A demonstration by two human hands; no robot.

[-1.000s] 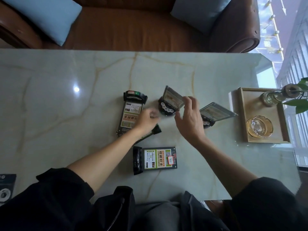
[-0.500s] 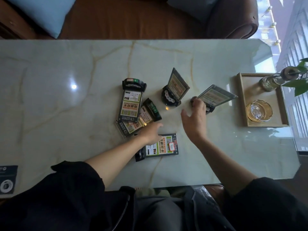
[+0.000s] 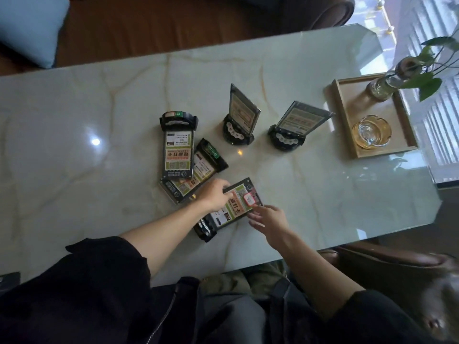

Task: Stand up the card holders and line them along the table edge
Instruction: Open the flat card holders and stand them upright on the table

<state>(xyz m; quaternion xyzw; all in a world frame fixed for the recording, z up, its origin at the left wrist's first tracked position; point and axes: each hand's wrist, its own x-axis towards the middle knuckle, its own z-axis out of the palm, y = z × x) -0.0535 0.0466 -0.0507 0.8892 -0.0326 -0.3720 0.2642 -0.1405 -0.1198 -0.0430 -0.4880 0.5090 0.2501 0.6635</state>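
On your far left, the pale marble table [image 3: 74,150] carries two card holders lying flat: one [image 3: 177,150] points away from you with its black base at the far end, and a second [image 3: 198,170] lies slantwise just beside it, its lower end tucked under the first. Your left hand [image 3: 214,197] comes next, fingers curled over the upper left edge of the nearest card holder [image 3: 229,211], which lies flat and askew close to your edge of the table; you grip it there. Your right hand [image 3: 269,218] sits at that same holder's right edge with fingers loosely spread, fingertips touching the frame; I cannot tell whether it truly grasps it. Beyond, toward the middle of the table, two holders stand upright on their round black bases: one [image 3: 239,120] and, to its right and apart from it, another [image 3: 295,125] leaning back a little. Further right a wooden tray [image 3: 342,115] holds a glass ashtray [image 3: 371,131] and a small glass vase [image 3: 381,86] with green leaves.
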